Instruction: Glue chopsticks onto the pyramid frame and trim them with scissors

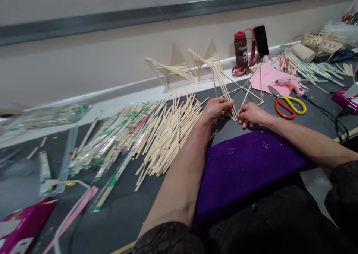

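A frame of thin wooden sticks (223, 83) stands on the dark tabletop, its sticks fanned from a near corner up toward the wall. My left hand (218, 108) pinches the bundled sticks just above that corner. From the other side, the fingers of my right hand (250, 114) close on a stick end at the same corner; the fingertips partly hide it. Two finished-looking twisted stick panels (173, 69) lean at the wall behind. A pile of loose chopsticks (170, 135) lies left of my left forearm.
Right of my hands lie scissors (291, 103) with red and yellow handles and a pink glue gun (291, 83) on a pink sheet (258, 81). A bottle (241, 53) and phone (261, 41) stand behind. Wrapped chopsticks (112, 142) lie left. A purple cloth (251, 161) covers the near edge.
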The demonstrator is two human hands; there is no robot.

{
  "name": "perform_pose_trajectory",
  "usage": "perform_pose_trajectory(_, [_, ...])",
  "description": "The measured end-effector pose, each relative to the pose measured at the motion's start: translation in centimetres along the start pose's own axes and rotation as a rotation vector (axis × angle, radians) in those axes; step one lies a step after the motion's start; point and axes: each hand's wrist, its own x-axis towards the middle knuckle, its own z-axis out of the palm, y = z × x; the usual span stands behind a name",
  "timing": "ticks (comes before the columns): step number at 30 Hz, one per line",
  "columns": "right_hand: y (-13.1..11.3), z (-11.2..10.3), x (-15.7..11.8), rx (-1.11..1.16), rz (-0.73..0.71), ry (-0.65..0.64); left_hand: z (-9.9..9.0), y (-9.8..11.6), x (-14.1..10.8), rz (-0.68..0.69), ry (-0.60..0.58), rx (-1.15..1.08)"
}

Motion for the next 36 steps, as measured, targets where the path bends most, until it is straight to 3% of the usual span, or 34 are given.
perform_pose_trajectory(36, [-0.13,-0.11,0.11,0.008,-0.002,-0.021,-0.21,-0.22,0.27,-0.007,-0.005,-0.033])
